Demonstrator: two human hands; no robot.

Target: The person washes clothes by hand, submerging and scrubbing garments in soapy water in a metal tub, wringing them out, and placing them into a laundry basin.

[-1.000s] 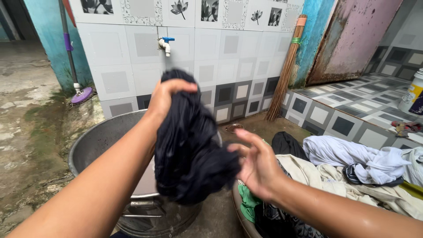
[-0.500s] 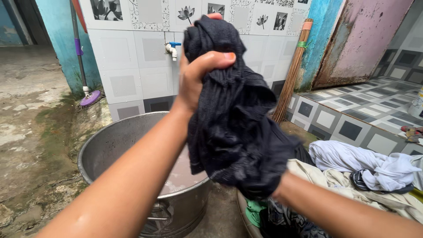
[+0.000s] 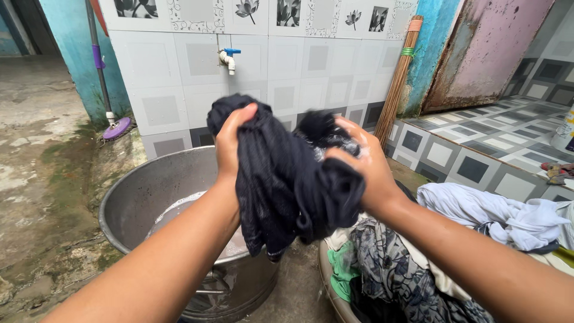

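A wet black garment (image 3: 287, 179) hangs bunched in front of me, held by both hands at chest height. My left hand (image 3: 230, 140) grips its upper left fold. On the right, my right hand (image 3: 362, 164) clasps another bunch of the same cloth. The garment dangles above the rim of a large metal basin (image 3: 128, 197) with soapy water in it. A second basin at the lower right holds a pile of clothes (image 3: 394, 269), with a white garment (image 3: 496, 215) on top.
A tiled wall with a blue-handled tap (image 3: 226, 58) stands behind the basin. A broom (image 3: 397, 78) leans in the corner by a rusty pink door (image 3: 484, 54). A mop (image 3: 113, 125) rests at the left wall. Wet concrete floor lies to the left.
My left hand has come down from head height with the garment. My right hand, hidden under the cloth before, has come up and taken hold of its right side.
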